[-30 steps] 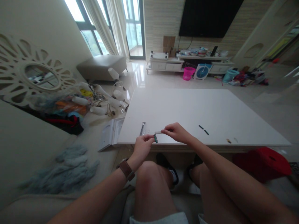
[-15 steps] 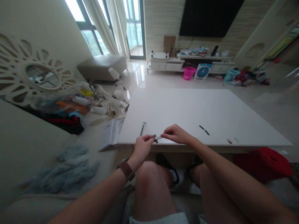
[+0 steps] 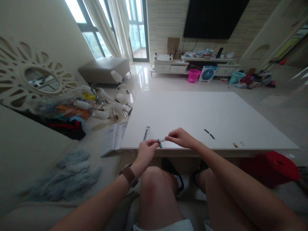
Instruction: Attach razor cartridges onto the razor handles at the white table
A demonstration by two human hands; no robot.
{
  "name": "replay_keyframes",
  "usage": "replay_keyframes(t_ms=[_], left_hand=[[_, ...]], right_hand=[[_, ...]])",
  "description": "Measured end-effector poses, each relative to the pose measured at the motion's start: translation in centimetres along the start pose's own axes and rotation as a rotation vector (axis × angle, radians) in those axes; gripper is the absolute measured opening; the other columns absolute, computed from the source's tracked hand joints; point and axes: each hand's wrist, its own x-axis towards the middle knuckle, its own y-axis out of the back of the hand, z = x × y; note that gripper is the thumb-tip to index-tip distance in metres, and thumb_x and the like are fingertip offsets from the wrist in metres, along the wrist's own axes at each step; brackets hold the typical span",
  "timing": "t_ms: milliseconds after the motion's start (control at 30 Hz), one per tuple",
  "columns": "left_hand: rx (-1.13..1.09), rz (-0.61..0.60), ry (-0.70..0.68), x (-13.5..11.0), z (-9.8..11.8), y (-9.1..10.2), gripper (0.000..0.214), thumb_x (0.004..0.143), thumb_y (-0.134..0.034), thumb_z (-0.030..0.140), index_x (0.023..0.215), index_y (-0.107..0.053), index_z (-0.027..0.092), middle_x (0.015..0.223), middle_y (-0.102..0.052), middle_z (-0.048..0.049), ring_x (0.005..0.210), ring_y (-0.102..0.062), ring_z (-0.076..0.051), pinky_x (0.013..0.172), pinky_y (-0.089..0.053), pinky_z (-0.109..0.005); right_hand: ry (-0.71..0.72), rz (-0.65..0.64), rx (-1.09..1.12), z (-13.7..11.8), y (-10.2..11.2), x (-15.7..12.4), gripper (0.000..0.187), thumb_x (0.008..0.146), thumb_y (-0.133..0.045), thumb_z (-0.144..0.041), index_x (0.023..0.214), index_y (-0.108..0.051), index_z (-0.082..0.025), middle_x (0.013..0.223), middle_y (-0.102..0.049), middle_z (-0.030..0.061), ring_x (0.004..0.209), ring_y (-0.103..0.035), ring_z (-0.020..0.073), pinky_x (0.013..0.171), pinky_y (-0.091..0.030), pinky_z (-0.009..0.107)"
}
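My left hand (image 3: 147, 151), a watch with a brown strap on its wrist, pinches a small green strip (image 3: 160, 145) that looks like a circuit board. It is held just above the near edge of the white table (image 3: 183, 110). Between finger and thumb of my right hand (image 3: 179, 137) is a short white stick (image 3: 163, 140), its left end at the green strip. Whether the two touch is too small to tell. Left of the hands lie a slim metal tool (image 3: 146, 132) and a clear plastic piece (image 3: 150, 136). Two dark green strips (image 3: 212, 136) lie to the right.
A small brown and black piece (image 3: 235, 145) lies near the table's front right edge. An open white box (image 3: 113, 138) is on the floor at the left, beside a lamp (image 3: 117, 106) with several white shades. A red object (image 3: 271, 168) stands at the right.
The green strip has tilted in my left hand, so more of its lower part hangs below the fingers. The white stick has shifted slightly left. The whole view has moved slightly.
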Motion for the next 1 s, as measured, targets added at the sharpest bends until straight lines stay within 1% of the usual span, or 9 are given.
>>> replay_keyframes(t_ms=[200, 467, 567, 700, 733, 833, 867, 900, 1000], left_hand=[[0.009, -0.01, -0.01, 0.2, -0.28, 0.05, 0.02, 0.067, -0.069, 0.029, 0.078, -0.079, 0.016, 0.062, -0.068, -0.0017, 0.061, -0.056, -0.015, 0.061, -0.039, -0.026], [0.004, -0.009, -0.004, 0.15, -0.29, 0.11, 0.02, 0.067, -0.068, 0.026, 0.078, -0.079, 0.015, 0.059, -0.066, -0.001, 0.059, -0.054, -0.014, 0.061, -0.039, -0.025], [0.008, -0.019, -0.009, 0.09, -0.21, 0.09, 0.02, 0.068, -0.068, 0.027, 0.079, -0.079, 0.015, 0.061, -0.067, -0.0014, 0.06, -0.054, -0.014, 0.062, -0.039, -0.025], [0.008, -0.03, -0.007, 0.15, -0.2, 0.05, 0.018, 0.068, -0.069, 0.026, 0.078, -0.079, 0.015, 0.063, -0.068, -0.0022, 0.06, -0.055, -0.014, 0.062, -0.039, -0.025], [0.006, -0.028, -0.007, 0.18, -0.24, 0.04, 0.018, 0.068, -0.069, 0.027, 0.078, -0.079, 0.015, 0.062, -0.068, -0.0022, 0.06, -0.055, -0.014, 0.062, -0.039, -0.025], [0.006, -0.02, -0.011, 0.24, -0.37, 0.03, 0.019, 0.069, -0.07, 0.028, 0.077, -0.079, 0.015, 0.059, -0.066, -0.0021, 0.061, -0.056, -0.015, 0.062, -0.039, -0.025], [0.007, -0.022, -0.013, 0.25, -0.41, 0.03, 0.018, 0.069, -0.07, 0.028, 0.077, -0.079, 0.015, 0.059, -0.067, -0.0022, 0.061, -0.056, -0.015, 0.062, -0.039, -0.025], [0.01, -0.025, -0.014, 0.26, -0.43, 0.03, 0.018, 0.068, -0.07, 0.028, 0.078, -0.079, 0.014, 0.06, -0.067, -0.0023, 0.061, -0.056, -0.015, 0.062, -0.039, -0.025], [0.019, -0.033, -0.013, 0.29, -0.46, 0.04, 0.018, 0.068, -0.07, 0.027, 0.078, -0.079, 0.014, 0.058, -0.066, -0.0017, 0.061, -0.057, -0.015, 0.062, -0.04, -0.025]], right_hand=[[-0.012, -0.004, 0.003, 0.15, -0.03, -0.04, 0.049, 0.092, -0.052, -0.049, 0.057, -0.052, -0.015, 0.052, -0.035, -0.0054, 0.053, -0.031, 0.0081, 0.052, -0.021, 0.025], [-0.014, -0.01, 0.009, 0.23, -0.25, 0.17, 0.05, 0.092, -0.051, -0.05, 0.057, -0.051, -0.015, 0.052, -0.035, -0.0055, 0.053, -0.031, 0.008, 0.053, -0.021, 0.025], [-0.007, 0.019, -0.019, 0.11, -0.08, 0.11, 0.05, 0.092, -0.052, -0.049, 0.056, -0.051, -0.015, 0.051, -0.034, -0.0057, 0.053, -0.031, 0.0077, 0.053, -0.021, 0.025], [0.026, 0.107, -0.065, -0.21, 0.35, -0.21, 0.048, 0.092, -0.053, -0.047, 0.058, -0.057, -0.014, 0.052, -0.038, -0.005, 0.053, -0.033, 0.0077, 0.053, -0.023, 0.025], [0.044, 0.101, -0.063, -0.27, 0.44, -0.3, 0.048, 0.093, -0.054, -0.047, 0.06, -0.059, -0.014, 0.052, -0.04, -0.0047, 0.053, -0.033, 0.0078, 0.053, -0.023, 0.025], [0.083, 0.014, -0.06, -0.3, 0.58, -0.43, 0.046, 0.093, -0.054, -0.049, 0.067, -0.067, -0.013, 0.053, -0.046, -0.0035, 0.053, -0.037, 0.0082, 0.054, -0.025, 0.025], [0.085, 0.015, -0.083, -0.28, 0.6, -0.41, 0.046, 0.093, -0.054, -0.049, 0.068, -0.069, -0.014, 0.054, -0.049, -0.0026, 0.054, -0.038, 0.0085, 0.054, -0.026, 0.025], [0.081, 0.048, -0.118, -0.25, 0.63, -0.37, 0.045, 0.093, -0.054, -0.049, 0.069, -0.07, -0.014, 0.055, -0.052, -0.0014, 0.054, -0.04, 0.0088, 0.055, -0.026, 0.025], [0.085, 0.21, -0.205, -0.26, 0.71, -0.22, 0.044, 0.094, -0.054, -0.047, 0.07, -0.07, -0.014, 0.061, -0.059, 0.0017, 0.057, -0.044, 0.0097, 0.058, -0.028, 0.025]])
